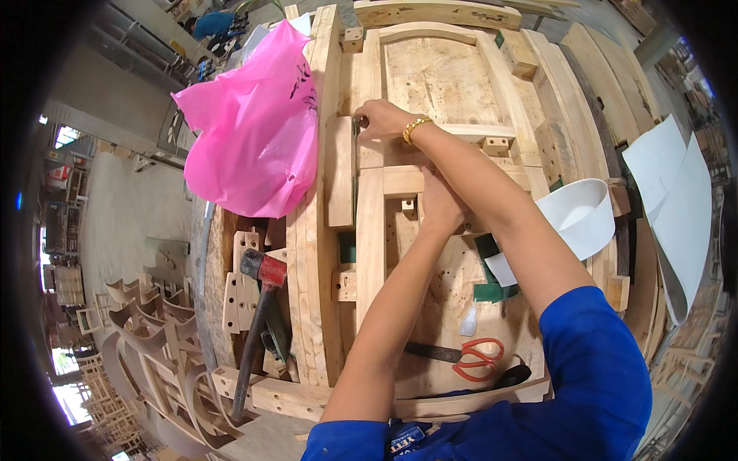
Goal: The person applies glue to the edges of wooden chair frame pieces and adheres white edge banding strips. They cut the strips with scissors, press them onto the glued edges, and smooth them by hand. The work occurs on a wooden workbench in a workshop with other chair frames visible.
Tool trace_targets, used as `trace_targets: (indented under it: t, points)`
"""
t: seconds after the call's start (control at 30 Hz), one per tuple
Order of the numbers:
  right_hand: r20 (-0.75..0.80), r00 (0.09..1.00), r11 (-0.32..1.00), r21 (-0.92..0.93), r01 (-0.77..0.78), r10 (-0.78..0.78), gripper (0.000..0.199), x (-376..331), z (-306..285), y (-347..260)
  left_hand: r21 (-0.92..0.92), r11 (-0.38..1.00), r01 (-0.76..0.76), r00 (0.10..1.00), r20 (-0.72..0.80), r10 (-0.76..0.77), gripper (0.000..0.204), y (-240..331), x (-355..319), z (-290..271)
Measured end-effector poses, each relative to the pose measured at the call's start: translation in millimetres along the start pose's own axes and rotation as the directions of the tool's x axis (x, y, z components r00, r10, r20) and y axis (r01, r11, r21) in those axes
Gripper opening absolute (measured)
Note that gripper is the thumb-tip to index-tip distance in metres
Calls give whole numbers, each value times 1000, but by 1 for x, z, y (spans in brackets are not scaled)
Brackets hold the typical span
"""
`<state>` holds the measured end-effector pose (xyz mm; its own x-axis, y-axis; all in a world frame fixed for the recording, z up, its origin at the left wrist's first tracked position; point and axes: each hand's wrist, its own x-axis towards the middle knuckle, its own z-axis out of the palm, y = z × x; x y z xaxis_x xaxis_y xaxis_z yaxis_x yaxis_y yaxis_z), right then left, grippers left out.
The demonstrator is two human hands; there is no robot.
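Broadly, wooden frame [369, 230] on the workbench [307, 399], under both hands. Pink plastic bag [254, 127] bulks just left of the right hand. White curved sheet [580, 215] to the right of the forearms. Hammer [257, 307] with red-banded head lies low left of the left arm; red-handled scissors [477, 357] below the left hand, near the body. Right hand [380, 119], gold bracelet at wrist, fingers pinched against the edge of a short wooden block [340, 173]. Left hand [442, 203] pressed on the frame's crossbar; its fingers are hidden, grip unclear.
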<state>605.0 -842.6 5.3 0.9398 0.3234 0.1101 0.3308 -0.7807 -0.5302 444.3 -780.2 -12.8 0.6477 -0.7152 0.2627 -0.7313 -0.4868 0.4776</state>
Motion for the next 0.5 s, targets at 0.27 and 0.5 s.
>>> trace_targets:
  t: [0.27, 0.5]
  points:
    - [-121, 992, 994, -103, -34, 21, 41, -73, -102, -15, 191, 982, 7, 994, 102, -26, 44, 23, 11, 1]
    - [410, 898, 987, -71, -141, 158, 19, -261, -131, -126, 196, 981, -2, 996, 89, -16, 48, 6, 5, 0]
